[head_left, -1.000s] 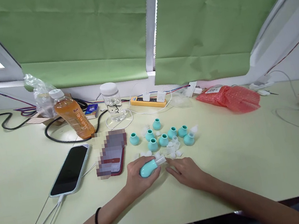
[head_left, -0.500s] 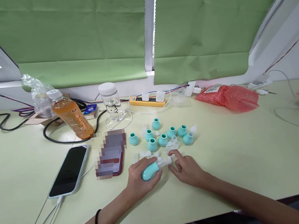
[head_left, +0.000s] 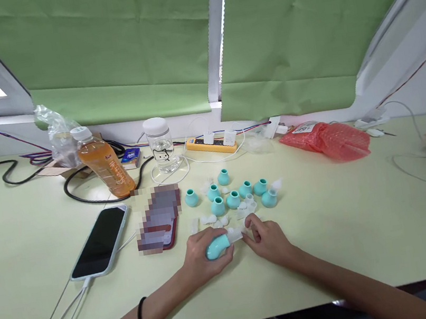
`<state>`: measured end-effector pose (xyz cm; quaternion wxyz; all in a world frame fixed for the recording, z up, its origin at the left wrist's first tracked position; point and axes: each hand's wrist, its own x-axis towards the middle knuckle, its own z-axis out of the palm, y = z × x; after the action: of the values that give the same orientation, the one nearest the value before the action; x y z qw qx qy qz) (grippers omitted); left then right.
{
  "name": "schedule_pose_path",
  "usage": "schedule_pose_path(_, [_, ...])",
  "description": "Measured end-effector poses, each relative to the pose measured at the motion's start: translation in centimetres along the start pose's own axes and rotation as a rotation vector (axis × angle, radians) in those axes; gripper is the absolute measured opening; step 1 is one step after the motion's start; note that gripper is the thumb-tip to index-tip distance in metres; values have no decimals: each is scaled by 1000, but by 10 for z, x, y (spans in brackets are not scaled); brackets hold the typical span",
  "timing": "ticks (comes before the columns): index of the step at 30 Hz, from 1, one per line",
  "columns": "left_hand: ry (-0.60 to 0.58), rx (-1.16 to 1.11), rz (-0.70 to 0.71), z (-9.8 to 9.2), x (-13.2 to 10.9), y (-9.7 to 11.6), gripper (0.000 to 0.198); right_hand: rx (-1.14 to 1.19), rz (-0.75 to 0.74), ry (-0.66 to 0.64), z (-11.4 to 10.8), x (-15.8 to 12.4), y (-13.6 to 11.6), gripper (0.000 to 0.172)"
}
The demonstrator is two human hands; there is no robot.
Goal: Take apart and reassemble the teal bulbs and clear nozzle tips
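Note:
My left hand (head_left: pixel 203 257) is wrapped round a teal squeeze bulb (head_left: pixel 217 247), which lies on its side with a clear plastic nozzle (head_left: pixel 234 234) pointing right. My right hand (head_left: pixel 268 239) is at the nozzle's open end, thumb and forefinger curled towards each other. Whatever is between those fingertips is too small to make out. Behind the hands stand several teal bulbs (head_left: pixel 217 207) with open necks. One bulb (head_left: pixel 269 198) at the right of the group has a clear tip on it. Small translucent plastic parts (head_left: pixel 247 206) lie among them.
Left of the bulbs lie a red-edged phone (head_left: pixel 160 220) and a phone on a charging cable (head_left: pixel 99 243). Further back are an orange drink bottle (head_left: pixel 107 167), a clear cup (head_left: pixel 161 146), a yellow power strip (head_left: pixel 211 145) and a red bubble-wrap package (head_left: pixel 326 141).
The whitish end piece seen at the nozzle's tip no longer shows there. My right thumb and forefinger have curled closer together. The bulb stays in my left hand.

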<state>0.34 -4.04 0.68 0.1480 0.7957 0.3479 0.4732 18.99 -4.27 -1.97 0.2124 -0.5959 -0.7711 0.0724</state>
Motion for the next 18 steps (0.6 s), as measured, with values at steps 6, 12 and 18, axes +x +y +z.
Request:
schedule_pose_path(6, [-33,8,-23,1,-1,-2,19,166,-114,44,0,-2,0,14])
schedule_pose_path(12, [-75,13,-115,2,-1,-3,19,905,64,35,-13,-1,-6,15])
schedule_pose_path(18, [-101,-47,-164,0,1,-1,18,1277,166,-135,-26,3,-5,16])
